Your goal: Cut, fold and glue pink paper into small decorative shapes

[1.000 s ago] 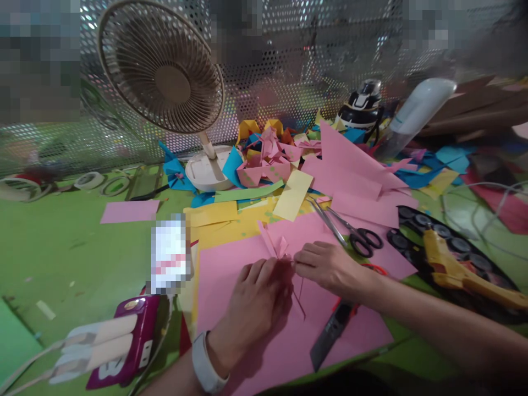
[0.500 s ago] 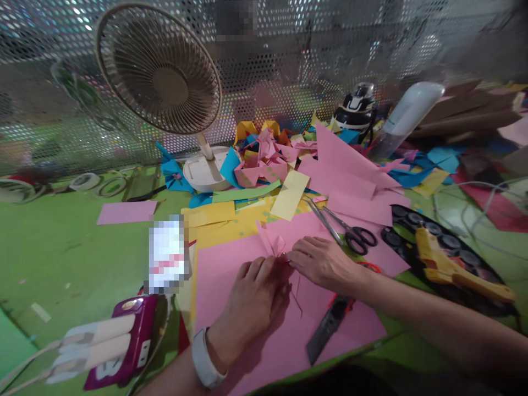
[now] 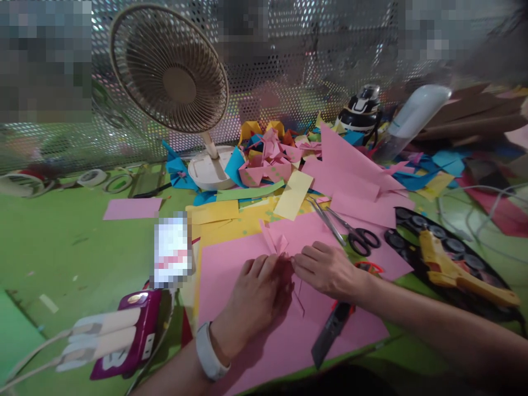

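Observation:
A small folded pink paper figure (image 3: 275,243) lies on a large pink sheet (image 3: 256,330). My left hand (image 3: 253,300), with a white wristband, has its fingers bent and pressed on the near part of the figure. Touching it from the right, my right hand (image 3: 325,269) pinches the same figure with its fingertips. Scissors (image 3: 350,234) with black handles lie just beyond my right hand. A utility knife (image 3: 330,333) lies on the pink sheet under my right forearm.
A desk fan (image 3: 173,88) stands at the back before a perforated metal screen. A heap of coloured paper pieces (image 3: 280,159) lies behind the sheet. A yellow glue gun (image 3: 454,269) rests on a black tray at right. A purple power strip (image 3: 127,335) sits lower left; tape rolls (image 3: 93,177) far left.
Both hands stay on the pink paper figure with only slight finger shifts. The camera view has shifted a little.

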Motion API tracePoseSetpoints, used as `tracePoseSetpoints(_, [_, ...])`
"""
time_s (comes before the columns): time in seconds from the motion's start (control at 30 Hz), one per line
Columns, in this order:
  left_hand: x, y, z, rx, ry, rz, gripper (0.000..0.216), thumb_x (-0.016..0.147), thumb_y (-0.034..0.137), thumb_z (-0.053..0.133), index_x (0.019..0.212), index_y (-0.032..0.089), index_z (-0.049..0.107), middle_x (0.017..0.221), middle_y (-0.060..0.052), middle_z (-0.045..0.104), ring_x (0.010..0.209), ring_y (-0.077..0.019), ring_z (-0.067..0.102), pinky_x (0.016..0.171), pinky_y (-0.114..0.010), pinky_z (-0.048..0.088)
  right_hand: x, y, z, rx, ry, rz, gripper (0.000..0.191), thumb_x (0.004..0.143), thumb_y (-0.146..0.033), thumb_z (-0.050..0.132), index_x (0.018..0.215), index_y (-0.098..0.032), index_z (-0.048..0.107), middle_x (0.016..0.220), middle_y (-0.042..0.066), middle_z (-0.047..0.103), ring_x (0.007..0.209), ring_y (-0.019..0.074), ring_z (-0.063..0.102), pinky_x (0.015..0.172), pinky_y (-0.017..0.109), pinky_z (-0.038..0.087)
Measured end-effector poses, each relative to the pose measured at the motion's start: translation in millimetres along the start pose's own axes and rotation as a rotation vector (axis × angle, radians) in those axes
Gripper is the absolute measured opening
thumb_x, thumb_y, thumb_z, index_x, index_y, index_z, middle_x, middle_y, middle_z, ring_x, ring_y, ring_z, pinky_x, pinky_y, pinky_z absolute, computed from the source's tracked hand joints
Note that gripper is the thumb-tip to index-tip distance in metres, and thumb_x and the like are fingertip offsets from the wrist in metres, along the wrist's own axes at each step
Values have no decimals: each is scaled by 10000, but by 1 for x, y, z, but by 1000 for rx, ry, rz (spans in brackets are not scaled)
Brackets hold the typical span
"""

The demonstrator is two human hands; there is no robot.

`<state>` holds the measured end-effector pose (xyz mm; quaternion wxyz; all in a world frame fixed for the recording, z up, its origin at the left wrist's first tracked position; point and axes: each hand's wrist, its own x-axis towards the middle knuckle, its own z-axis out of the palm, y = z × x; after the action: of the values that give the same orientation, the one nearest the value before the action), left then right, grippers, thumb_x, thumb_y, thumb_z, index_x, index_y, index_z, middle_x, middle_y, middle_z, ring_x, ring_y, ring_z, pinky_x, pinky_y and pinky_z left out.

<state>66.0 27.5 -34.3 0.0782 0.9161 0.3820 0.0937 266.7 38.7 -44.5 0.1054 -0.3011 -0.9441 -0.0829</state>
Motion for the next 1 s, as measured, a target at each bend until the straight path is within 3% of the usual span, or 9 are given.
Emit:
tracePoseSetpoints(0.57, [1,1,-5,31,-58,-10,399,898,263,390,1290,189,396,1182,-94,506,1010,-253,454,830,-418,363,-1,-15,-15,-10,-125,106,91,823,-157,519,801,-150,607,783,63,548,748,214,456,587,357,300])
tracePoseSetpoints(0.77, [1,1,-4,29,-58,-6,358,900,271,385,1248,202,437,1159,-77,507,1006,-249,447,831,-419,361,0,-4,-17,227,-65,204,118,798,-194,535,852,-154,631,795,58,599,760,195,524,655,339,378])
tracePoseSetpoints(0.83, [1,1,-4,51,-64,-6,338,899,284,387,1215,192,466,1141,-79,512,987,-249,449,813,-416,366,2,4,-17,427,35,334,139,820,-205,499,790,-167,630,786,50,615,762,167,557,687,301,413])
tracePoseSetpoints(0.9, [1,2,-5,75,-68,-8,353,901,300,385,1222,176,463,1113,-87,518,967,-251,452,797,-413,369,4,12,-18,657,77,577,240,861,-264,451,688,-168,588,689,32,610,657,131,583,610,245,441])
tracePoseSetpoints(0.93, [1,3,-6,83,-70,-7,364,901,306,385,1231,171,457,1098,-90,521,960,-252,452,792,-412,370,7,15,-19,784,35,716,289,877,-310,429,659,-169,558,623,18,596,568,116,580,526,222,436])
tracePoseSetpoints(1.0, [0,4,-8,92,-72,-6,360,895,310,395,1223,178,462,1078,-88,523,948,-250,454,788,-408,370,12,19,-20,1049,-174,927,328,880,-385,413,653,-173,521,513,-11,567,394,101,536,359,192,366])
